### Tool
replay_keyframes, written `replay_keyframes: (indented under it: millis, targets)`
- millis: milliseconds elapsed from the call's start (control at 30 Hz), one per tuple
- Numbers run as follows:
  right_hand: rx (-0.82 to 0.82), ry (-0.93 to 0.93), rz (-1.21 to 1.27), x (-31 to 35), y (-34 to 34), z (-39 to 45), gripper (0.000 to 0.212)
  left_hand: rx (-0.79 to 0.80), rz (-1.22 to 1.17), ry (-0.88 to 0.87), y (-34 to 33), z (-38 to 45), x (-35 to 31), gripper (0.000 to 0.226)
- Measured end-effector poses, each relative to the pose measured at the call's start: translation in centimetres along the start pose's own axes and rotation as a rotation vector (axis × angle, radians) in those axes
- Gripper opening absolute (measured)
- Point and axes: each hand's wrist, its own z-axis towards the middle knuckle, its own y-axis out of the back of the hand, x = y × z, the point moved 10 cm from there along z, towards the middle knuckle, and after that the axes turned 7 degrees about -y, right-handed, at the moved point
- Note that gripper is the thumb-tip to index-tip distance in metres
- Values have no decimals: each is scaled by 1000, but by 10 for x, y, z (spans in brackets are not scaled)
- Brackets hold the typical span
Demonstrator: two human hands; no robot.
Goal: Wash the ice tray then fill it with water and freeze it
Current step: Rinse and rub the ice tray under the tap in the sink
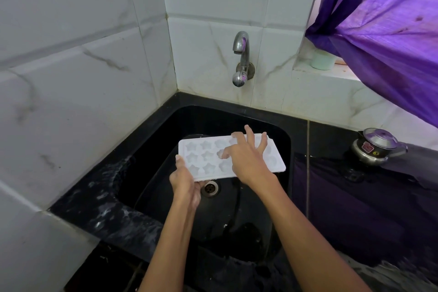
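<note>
Over the black sink (282, 140), a white star-mould ice tray (208, 159) is hovering: probably light, stiff plastic, likely slippery. The left hand (183, 181) is gripping its near-left corner; the right hand (246, 159), fingers spread, is rubbing the cavities

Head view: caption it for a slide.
Left hand holds star-mould ice tray over black sink; right hand rubs its cavities.
</note>
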Motion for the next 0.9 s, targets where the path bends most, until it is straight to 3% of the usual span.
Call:
replay_keyframes:
  millis: [200,400,900]
  targets:
    - [-40,46,78,17,7,3,59,-1,-31,-8,-1,1,-2,39]
    - [34,120,3,38,-4,1,68,13,-34,-13,-1,5,-1,40]
    - [47,112,-59,40,-2,5,38,38,-34,-13,-5,6,2,40]
